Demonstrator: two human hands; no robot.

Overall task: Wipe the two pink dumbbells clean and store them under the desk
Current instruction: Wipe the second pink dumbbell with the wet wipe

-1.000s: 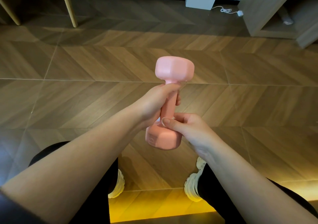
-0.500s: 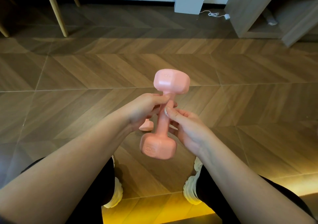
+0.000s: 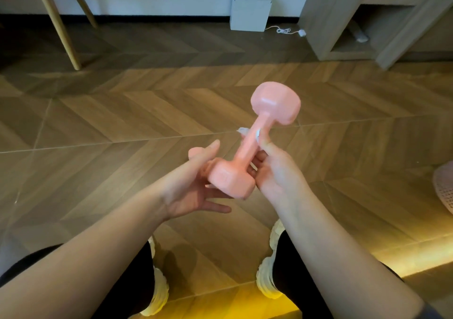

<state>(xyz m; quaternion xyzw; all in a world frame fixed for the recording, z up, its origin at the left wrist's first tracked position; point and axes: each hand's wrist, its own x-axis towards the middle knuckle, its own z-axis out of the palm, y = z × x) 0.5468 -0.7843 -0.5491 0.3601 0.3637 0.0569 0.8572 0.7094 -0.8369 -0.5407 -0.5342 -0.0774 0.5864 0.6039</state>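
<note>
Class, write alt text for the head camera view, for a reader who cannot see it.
A right hand grips a tilted pink dumbbell by its handle, a white wipe pinched against it, above a wooden floor. The open left hand lies palm up beside its lower end.
</note>
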